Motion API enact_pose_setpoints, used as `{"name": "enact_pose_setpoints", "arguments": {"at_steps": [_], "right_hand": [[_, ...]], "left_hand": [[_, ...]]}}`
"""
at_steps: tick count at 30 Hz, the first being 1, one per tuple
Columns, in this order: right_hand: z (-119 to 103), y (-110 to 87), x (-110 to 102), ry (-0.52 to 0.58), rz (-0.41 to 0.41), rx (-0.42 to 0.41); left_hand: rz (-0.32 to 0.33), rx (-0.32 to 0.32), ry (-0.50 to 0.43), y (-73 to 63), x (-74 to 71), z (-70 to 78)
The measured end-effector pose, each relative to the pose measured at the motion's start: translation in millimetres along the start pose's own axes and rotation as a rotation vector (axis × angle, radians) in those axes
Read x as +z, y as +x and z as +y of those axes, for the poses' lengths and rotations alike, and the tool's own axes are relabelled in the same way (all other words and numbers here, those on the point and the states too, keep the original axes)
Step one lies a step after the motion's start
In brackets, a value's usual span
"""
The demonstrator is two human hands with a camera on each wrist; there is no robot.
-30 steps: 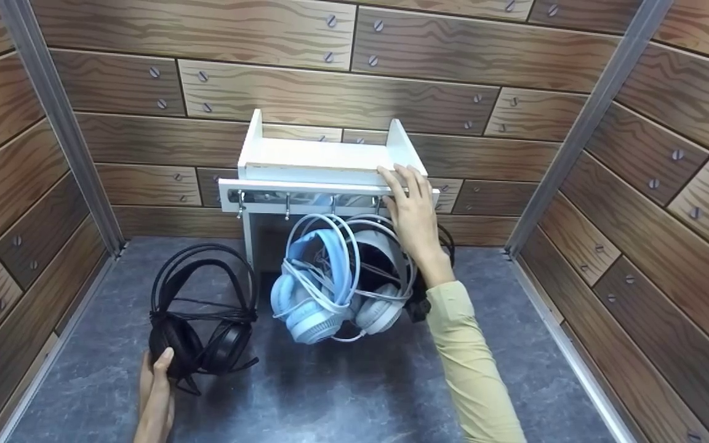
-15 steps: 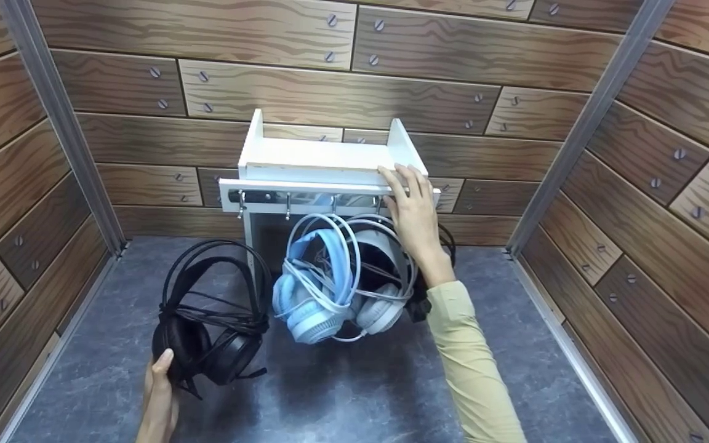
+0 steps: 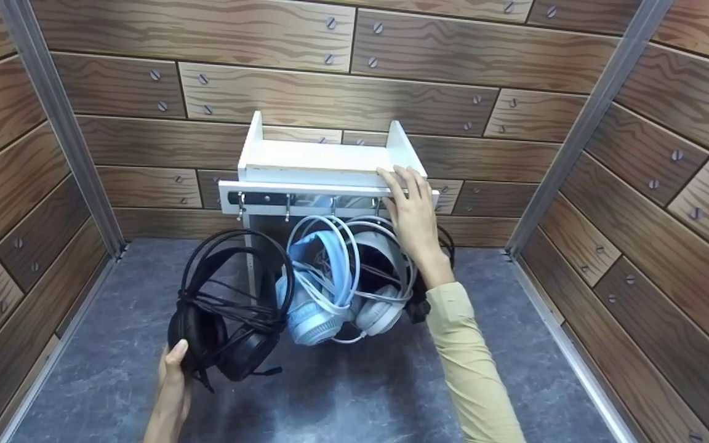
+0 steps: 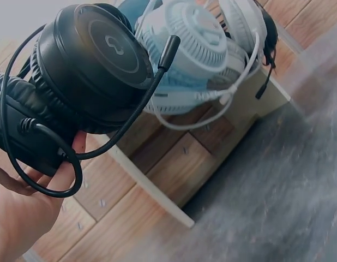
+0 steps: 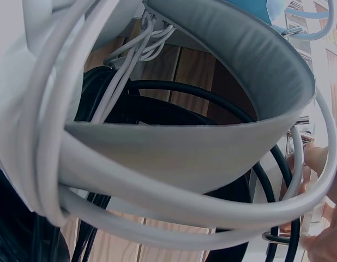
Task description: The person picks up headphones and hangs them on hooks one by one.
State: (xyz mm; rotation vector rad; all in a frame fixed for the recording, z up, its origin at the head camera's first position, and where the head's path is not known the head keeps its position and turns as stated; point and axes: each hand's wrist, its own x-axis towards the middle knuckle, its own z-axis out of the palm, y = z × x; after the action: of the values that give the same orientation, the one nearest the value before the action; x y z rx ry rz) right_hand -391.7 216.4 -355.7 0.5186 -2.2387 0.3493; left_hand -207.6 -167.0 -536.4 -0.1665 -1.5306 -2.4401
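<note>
In the head view my left hand (image 3: pixel 173 381) grips a black headset (image 3: pixel 197 335) by one ear cup, its headband up and its bundled cable across the middle. The left wrist view shows that headset's microphone boom (image 4: pixel 141 103). Its headband overlaps a light blue headset (image 3: pixel 314 320) hanging from the white hook rack (image 3: pixel 324 154). Beside it hang a white headset (image 3: pixel 380 314) and, mostly hidden behind, another black headset (image 3: pixel 417 306). My right hand (image 3: pixel 415 224) holds the rack's right end, fingers over the top edge and thumb at the front of the rail.
Two bare hooks (image 3: pixel 287 208) are at the left of the rail. The rack stands on a dark grey surface (image 3: pixel 342 394) before a wood-plank-patterned back wall (image 3: pixel 305 92). Similar side walls (image 3: pixel 656 203) rise left and right.
My left hand has carried the black headset rightward and slightly up, toward the rack, tilting it a little. It now overlaps the blue headset in the head view. The right hand stays put.
</note>
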Motion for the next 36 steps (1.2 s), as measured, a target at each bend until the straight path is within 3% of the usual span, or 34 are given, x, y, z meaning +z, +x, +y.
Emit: {"name": "enact_pose_setpoints", "arguments": {"at_steps": [11,27,36], "right_hand": [[0,-0.8,1,-0.001,-0.008,0.008],[0,-0.5,1,-0.009,-0.011,0.015],[-1,-0.3,0,-0.009,-0.003,0.014]], "left_hand": [[-0.030,-0.039,0.069,9.8,19.7,5.5],[-0.106,-0.030,0.002,30.4,41.8,6.2],[-0.093,-0.128,-0.035,35.7,45.1,4.6]]}}
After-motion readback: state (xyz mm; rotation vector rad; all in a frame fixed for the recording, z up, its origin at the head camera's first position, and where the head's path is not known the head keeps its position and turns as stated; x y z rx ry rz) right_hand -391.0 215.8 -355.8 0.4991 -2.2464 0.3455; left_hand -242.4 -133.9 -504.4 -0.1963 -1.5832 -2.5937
